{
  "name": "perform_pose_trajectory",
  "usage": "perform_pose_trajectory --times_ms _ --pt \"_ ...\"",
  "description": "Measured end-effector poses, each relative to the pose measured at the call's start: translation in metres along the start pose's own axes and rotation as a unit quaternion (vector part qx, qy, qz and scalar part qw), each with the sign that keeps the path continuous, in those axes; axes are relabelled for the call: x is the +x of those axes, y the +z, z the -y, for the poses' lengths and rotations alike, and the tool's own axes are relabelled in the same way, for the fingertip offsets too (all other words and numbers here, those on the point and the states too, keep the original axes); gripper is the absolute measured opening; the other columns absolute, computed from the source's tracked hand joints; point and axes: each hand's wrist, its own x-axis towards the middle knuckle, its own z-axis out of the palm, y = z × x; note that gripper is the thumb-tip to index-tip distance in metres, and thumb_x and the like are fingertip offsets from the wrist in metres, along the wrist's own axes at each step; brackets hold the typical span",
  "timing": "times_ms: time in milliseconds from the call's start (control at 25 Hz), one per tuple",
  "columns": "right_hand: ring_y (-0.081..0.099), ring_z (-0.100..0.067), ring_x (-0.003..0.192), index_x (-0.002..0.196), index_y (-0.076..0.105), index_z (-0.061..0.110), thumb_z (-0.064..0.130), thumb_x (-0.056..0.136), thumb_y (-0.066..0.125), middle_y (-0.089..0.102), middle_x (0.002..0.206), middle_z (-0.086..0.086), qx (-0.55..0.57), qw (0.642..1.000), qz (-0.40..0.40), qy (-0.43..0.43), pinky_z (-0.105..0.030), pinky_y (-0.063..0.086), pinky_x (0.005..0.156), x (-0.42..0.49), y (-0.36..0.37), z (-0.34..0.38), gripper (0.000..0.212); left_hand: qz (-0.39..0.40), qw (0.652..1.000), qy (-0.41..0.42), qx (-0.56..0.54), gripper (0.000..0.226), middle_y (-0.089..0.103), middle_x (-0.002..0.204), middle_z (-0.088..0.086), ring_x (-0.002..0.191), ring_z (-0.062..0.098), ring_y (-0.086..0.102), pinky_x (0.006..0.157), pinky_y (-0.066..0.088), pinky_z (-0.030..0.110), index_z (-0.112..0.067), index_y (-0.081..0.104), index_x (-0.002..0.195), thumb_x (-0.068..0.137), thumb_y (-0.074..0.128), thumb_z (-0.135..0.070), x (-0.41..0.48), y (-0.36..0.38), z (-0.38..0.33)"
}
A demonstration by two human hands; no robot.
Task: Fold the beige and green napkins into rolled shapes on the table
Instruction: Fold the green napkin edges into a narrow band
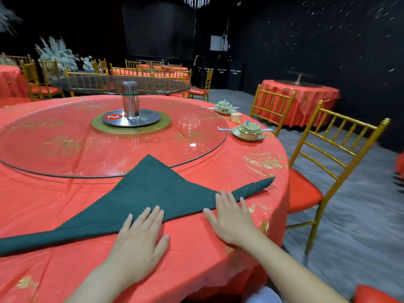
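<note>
Green napkin, folded into a triangle; its near edge is pressed flat by left hand and right hand, fingers straight.

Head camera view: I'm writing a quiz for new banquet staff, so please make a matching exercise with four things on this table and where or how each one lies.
Things:
1 green napkin
2 beige napkin
3 left hand
4 red number sign

States:
A on the round metal base
B flat, fingertips on the green napkin's near edge
C a small roll between two dish sets
D a flat triangle in front of the person

Pairs: 1-D, 2-C, 3-B, 4-A
</note>
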Motion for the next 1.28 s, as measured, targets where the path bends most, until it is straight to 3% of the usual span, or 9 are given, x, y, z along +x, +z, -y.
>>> perform_pose_trajectory --times_ms 480,680,760,840,920,1000,1120,1280 --pt "-0.006 -0.019 0.146 0.15 0.004 0.009 0.063 0.091 0.004 -0.002 0.159 -0.007 0.003 0.987 0.002 0.16 -0.051 -0.005 0.116 0.029 -0.012 -0.077 0.08 0.006 1.0 -0.005 0.004 0.098 -0.003 0.158 -0.01 0.145 0.009 -0.008 0.117 -0.005 0.036 -0.023 0.003 0.151 0.063 -0.016 -0.061 0.0 0.0 -0.002" --pt "-0.012 -0.023 0.145 0.148 -0.004 0.002 0.061 0.092 0.003 -0.009 0.157 -0.014 -0.036 0.979 -0.016 0.199 -0.046 -0.008 0.117 0.029 -0.023 -0.061 0.082 0.017 1.0 -0.003 0.011 0.099 -0.005 0.158 -0.009 0.145 0.011 -0.009 0.115 -0.006 0.036 -0.022 0.002 0.151 0.062 -0.017 -0.06 -0.001 -0.006 -0.004" --pt "-0.015 -0.023 0.144 0.148 -0.007 0.002 0.062 0.091 0.003 -0.014 0.156 -0.014 -0.046 0.986 -0.079 0.138 -0.043 -0.01 0.117 0.023 -0.02 -0.024 0.083 0.024 1.0 -0.003 0.012 0.099 -0.007 0.158 -0.008 0.145 0.012 -0.01 0.115 -0.007 0.036 -0.021 0.001 0.151 0.061 -0.017 -0.06 -0.002 -0.008 -0.006" --pt "-0.015 -0.02 0.144 0.148 -0.007 0.006 0.071 0.077 -0.014 -0.016 0.156 -0.01 -0.015 0.994 -0.107 0.01 -0.04 -0.012 0.115 0.009 -0.011 0.024 0.097 0.027 0.999 -0.003 0.021 0.099 -0.008 0.158 -0.007 0.145 0.012 -0.01 0.115 -0.008 0.036 -0.02 0.0 0.151 0.062 -0.017 -0.059 -0.002 -0.008 -0.006" --pt "-0.015 -0.016 0.144 0.149 -0.005 0.008 0.07 0.061 -0.026 -0.013 0.157 -0.007 0.041 0.99 -0.057 -0.119 -0.035 -0.012 0.114 -0.008 -0.003 0.067 0.11 0.033 0.999 0.002 0.014 0.097 -0.007 0.158 -0.008 0.145 0.011 -0.009 0.115 -0.007 0.036 -0.022 -0.001 0.151 0.063 -0.014 -0.06 -0.002 -0.008 -0.003" --pt "-0.013 -0.012 0.144 0.15 -0.001 0.01 0.068 0.061 -0.021 -0.008 0.158 -0.005 0.077 0.976 0.002 -0.203 -0.03 -0.012 0.113 -0.018 0.003 0.094 0.108 0.049 0.999 0.018 -0.009 0.092 -0.007 0.158 -0.011 0.145 0.008 -0.008 0.115 -0.005 0.034 -0.026 -0.007 0.149 0.064 -0.008 -0.061 -0.001 -0.01 0.005" --pt "-0.01 -0.008 0.144 0.15 0.0 0.011 0.07 0.061 -0.021 -0.002 0.159 -0.003 0.083 0.969 0.005 -0.235 -0.024 -0.01 0.113 -0.018 0.012 0.099 0.109 0.063 0.997 0.042 -0.021 0.088 -0.004 0.158 -0.013 0.144 0.005 -0.007 0.116 -0.002 0.032 -0.03 -0.01 0.148 0.066 0.0 -0.06 0.0 -0.011 0.014" --pt "-0.012 -0.009 0.144 0.149 -0.004 0.011 0.076 0.046 -0.039 -0.007 0.158 -0.003 0.033 0.97 0.0 -0.239 -0.023 -0.011 0.112 -0.017 0.017 0.095 0.127 0.066 0.998 0.023 0.008 0.08 -0.005 0.159 -0.006 0.144 0.008 -0.01 0.115 -0.009 0.036 -0.022 -0.002 0.15 0.082 0.006 -0.061 -0.009 -0.01 0.022"
